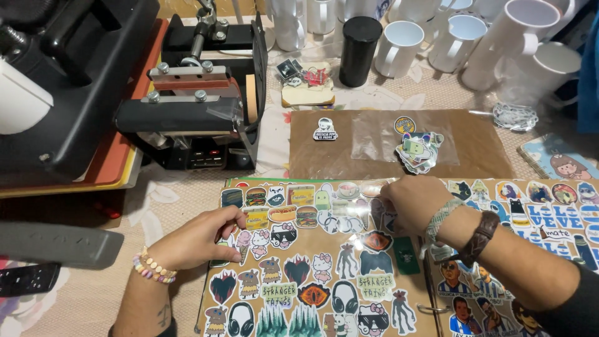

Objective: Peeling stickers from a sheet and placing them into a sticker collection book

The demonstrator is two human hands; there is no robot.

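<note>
My right hand (415, 201) sits curled, fingertips pinched down at the top edge of the sticker sheet (306, 256); can't tell if a sticker is actually caught between them. My left hand (199, 240) lies flat with fingers closed, pressing the sheet's left edge right under it. Sheet spans between both hands in an open ring binder (427, 309). Judging by look: thin, glossy, floppy, light, probably slick; stickers likely crease or tear if yanked, so best lift a corner with a nail and peel low. Just beyond my right hand: loose sticker pile (418, 151) on brown paper (486, 156). Farther out: white mugs (399, 40). Beyond my left hand: mug press (199, 106).
</note>
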